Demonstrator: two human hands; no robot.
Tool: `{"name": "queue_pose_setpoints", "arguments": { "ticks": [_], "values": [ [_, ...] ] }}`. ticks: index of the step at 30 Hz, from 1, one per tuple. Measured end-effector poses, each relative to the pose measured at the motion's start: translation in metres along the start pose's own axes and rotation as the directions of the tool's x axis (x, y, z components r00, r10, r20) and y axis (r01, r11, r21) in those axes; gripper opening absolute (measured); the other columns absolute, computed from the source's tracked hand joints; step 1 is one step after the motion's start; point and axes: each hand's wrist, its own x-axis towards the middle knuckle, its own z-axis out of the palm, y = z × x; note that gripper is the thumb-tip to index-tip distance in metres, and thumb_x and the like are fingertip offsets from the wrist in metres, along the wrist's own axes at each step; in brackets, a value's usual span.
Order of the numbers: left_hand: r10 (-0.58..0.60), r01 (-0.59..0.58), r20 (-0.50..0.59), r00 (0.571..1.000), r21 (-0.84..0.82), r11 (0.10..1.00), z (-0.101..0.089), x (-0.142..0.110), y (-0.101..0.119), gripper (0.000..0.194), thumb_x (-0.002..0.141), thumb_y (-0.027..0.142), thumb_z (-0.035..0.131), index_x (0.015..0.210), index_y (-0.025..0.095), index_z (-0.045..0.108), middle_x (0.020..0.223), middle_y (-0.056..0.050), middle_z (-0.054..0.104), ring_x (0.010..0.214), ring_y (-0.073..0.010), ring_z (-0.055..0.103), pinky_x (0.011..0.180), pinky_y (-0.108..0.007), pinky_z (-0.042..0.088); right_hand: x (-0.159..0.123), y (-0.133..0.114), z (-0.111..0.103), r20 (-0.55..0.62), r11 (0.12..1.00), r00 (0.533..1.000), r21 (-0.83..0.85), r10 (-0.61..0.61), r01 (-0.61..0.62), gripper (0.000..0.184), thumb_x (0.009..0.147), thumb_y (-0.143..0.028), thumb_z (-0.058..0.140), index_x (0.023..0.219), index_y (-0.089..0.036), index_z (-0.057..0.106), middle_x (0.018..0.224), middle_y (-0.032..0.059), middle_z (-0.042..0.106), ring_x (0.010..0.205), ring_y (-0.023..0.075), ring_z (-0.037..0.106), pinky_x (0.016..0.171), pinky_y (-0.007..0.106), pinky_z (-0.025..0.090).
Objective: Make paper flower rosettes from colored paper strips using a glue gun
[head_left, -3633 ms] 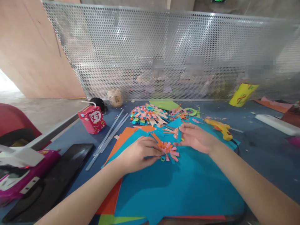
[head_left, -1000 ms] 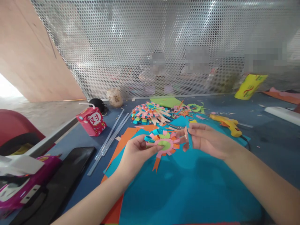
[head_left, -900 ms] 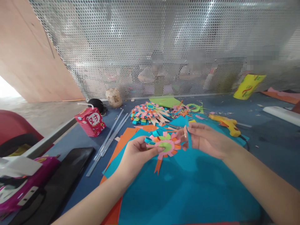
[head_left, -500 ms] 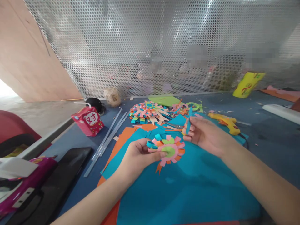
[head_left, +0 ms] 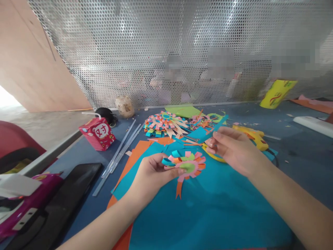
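Between the thumb and fingers of my left hand (head_left: 153, 173) is a paper rosette (head_left: 191, 167), with a green centre, a pink ring, looped strips in orange, pink, green and blue, and an orange tail hanging below. My right hand (head_left: 231, 149) pinches a blue paper strip (head_left: 220, 124), which slants up to the right, apart from the rosette. Under both hands lies a large blue paper sheet (head_left: 208, 208) over orange paper (head_left: 137, 156). Yellow-handled scissors (head_left: 214, 158) rest on the sheet, partly hidden behind my right hand.
Finished-looking rosettes (head_left: 165, 123) are piled behind, beside paper scraps (head_left: 200, 121). A yellow glue gun (head_left: 253, 135) lies right. Clear glue sticks (head_left: 121, 149), a red drink carton (head_left: 97, 133) and a black phone (head_left: 75, 194) are left. A perforated metal panel (head_left: 156, 45) borders the table's back.
The blue strip has turned from near upright to a slant, and my right hand has shifted slightly right. The rosette's orange tail now hangs straighter. My left hand stays about where it was.
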Motion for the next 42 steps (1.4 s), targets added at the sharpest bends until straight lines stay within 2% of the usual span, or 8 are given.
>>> {"name": "queue_pose_setpoints", "arguments": {
  "ticks": [4, 9, 12, 18, 21, 30, 34, 42],
  "values": [
    [0.004, -0.004, 0.008, 1.0, -0.014, 1.0, -0.001, 0.002, -0.002, 0.023, 0.052, 0.02, 0.079, 0.065, 0.014, 0.062, 0.062, 0.002, 0.069, 0.062, -0.0123, 0.066, 0.058, -0.019, 0.051, -0.001, 0.001, -0.001, 0.017, 1.0, 1.0, -0.013, -0.014, 0.015, 0.01, 0.064, -0.026, 0.073, 0.061, -0.023, 0.063, 0.056, -0.0041, 0.056, 0.055, 0.0073, 0.051, 0.047, 0.02, 0.04],
    [-0.004, 0.006, 0.048, 0.999, -0.039, 0.999, 0.0, 0.002, 0.0, 0.023, 0.054, 0.018, 0.079, 0.071, 0.014, 0.064, 0.066, 0.001, 0.07, 0.063, -0.0111, 0.065, 0.06, -0.019, 0.051, 0.004, 0.001, -0.002, -0.076, 1.0, 0.997, -0.01, 0.024, -0.025, 0.012, 0.06, -0.027, 0.075, 0.061, -0.023, 0.064, 0.062, -0.0026, 0.06, 0.058, 0.0072, 0.052, 0.046, 0.018, 0.039],
    [-0.036, 0.037, 0.024, 0.999, -0.042, 0.998, 0.0, 0.001, 0.002, 0.029, 0.053, 0.019, 0.079, 0.076, 0.014, 0.063, 0.064, 0.0, 0.068, 0.063, -0.0113, 0.064, 0.061, -0.02, 0.051, 0.006, 0.001, -0.001, -0.104, 0.998, 0.993, -0.033, 0.051, -0.055, 0.015, 0.057, -0.028, 0.077, 0.06, -0.021, 0.063, 0.064, -0.0017, 0.06, 0.059, 0.0072, 0.052, 0.046, 0.017, 0.039],
    [-0.195, 0.185, -0.044, 0.98, -0.161, 0.969, -0.006, 0.005, -0.002, 0.027, 0.055, 0.026, 0.078, 0.07, 0.014, 0.061, 0.069, -0.001, 0.064, 0.062, -0.0111, 0.061, 0.055, -0.02, 0.048, 0.009, 0.005, -0.002, -0.148, 0.99, 0.982, -0.064, 0.113, -0.123, 0.02, 0.054, -0.028, 0.078, 0.06, -0.02, 0.061, 0.06, -0.0024, 0.057, 0.056, 0.0072, 0.049, 0.045, 0.018, 0.037],
    [-0.213, 0.2, -0.046, 0.976, -0.193, 0.961, -0.008, 0.007, -0.003, 0.027, 0.054, 0.027, 0.079, 0.068, 0.013, 0.06, 0.066, -0.001, 0.061, 0.059, -0.0105, 0.059, 0.054, -0.02, 0.048, 0.011, 0.007, -0.004, -0.159, 0.991, 0.981, -0.056, 0.112, -0.122, 0.021, 0.054, -0.028, 0.078, 0.06, -0.019, 0.06, 0.058, -0.0032, 0.054, 0.054, 0.0068, 0.048, 0.044, 0.018, 0.037],
    [-0.219, 0.223, 0.045, 0.975, -0.166, 0.961, -0.006, 0.003, -0.003, 0.023, 0.058, 0.025, 0.077, 0.069, 0.014, 0.059, 0.07, -0.001, 0.063, 0.061, -0.0095, 0.059, 0.058, -0.021, 0.048, 0.013, 0.006, -0.008, -0.171, 0.991, 0.979, -0.059, 0.107, -0.119, 0.022, 0.056, -0.028, 0.077, 0.064, -0.019, 0.06, 0.059, -0.0038, 0.053, 0.055, 0.0064, 0.048, 0.044, 0.017, 0.037],
    [-0.209, 0.212, 0.04, 0.977, -0.13, 0.969, -0.004, 0.002, -0.002, 0.027, 0.055, 0.027, 0.079, 0.07, 0.015, 0.059, 0.065, 0.001, 0.062, 0.059, -0.0091, 0.059, 0.054, -0.018, 0.044, 0.012, 0.007, -0.007, -0.157, 0.99, 0.985, -0.109, 0.075, -0.092, 0.021, 0.057, -0.03, 0.077, 0.062, -0.019, 0.06, 0.058, -0.0037, 0.053, 0.055, 0.006, 0.047, 0.045, 0.017, 0.036],
    [-0.089, 0.094, 0.073, 0.993, -0.075, 0.993, 0.001, -0.003, 0.003, 0.023, 0.058, 0.023, 0.077, 0.074, 0.015, 0.062, 0.058, 0.003, 0.063, 0.053, -0.0058, 0.056, 0.053, -0.016, 0.043, 0.007, 0.005, -0.008, -0.101, 0.903, 0.987, -0.424, -0.122, 0.068, 0.023, 0.067, -0.041, 0.069, 0.066, -0.019, 0.061, 0.058, -0.0025, 0.055, 0.052, 0.0076, 0.049, 0.048, 0.022, 0.036]
  ]
}}
